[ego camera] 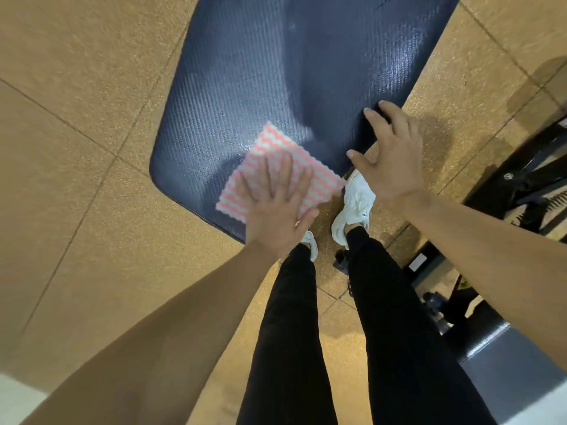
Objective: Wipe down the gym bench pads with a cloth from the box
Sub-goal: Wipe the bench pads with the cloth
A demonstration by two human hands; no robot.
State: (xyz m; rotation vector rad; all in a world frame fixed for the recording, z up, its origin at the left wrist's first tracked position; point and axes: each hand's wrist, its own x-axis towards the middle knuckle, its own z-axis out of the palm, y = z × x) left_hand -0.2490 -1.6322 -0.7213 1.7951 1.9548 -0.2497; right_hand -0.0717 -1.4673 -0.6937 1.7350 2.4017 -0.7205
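Wiping is the step in hand: the left hand (277, 207) lies flat, fingers straight and close together, pressing the cloth (270, 145) onto the near end of the bench (291, 72), toward its near right corner, with one cloth corner hanging just past the near edge. The right hand (389, 151) is spread wide and holds nothing. It sits at the right edge of the bench, fingertips seemingly on the pad, likely to steady it. To do this well, I judge that the palm should press evenly so the whole cloth drags rather than bunches. Strokes should run in long overlapping lanes from the near end to the far end, then along the rounded edges. A sheen, perhaps damp, shows on the middle and right of the bench, while the left strip looks duller, so that side probably needs passes next. The cloth looks thin and may fold under the fingers if pushed corner-first. Counting: one cloth, pink and white in wavy stripes; one bench pad in view; two hands; two white shoes (356, 204) on the floor (76, 118) below the near edge. No box shows.
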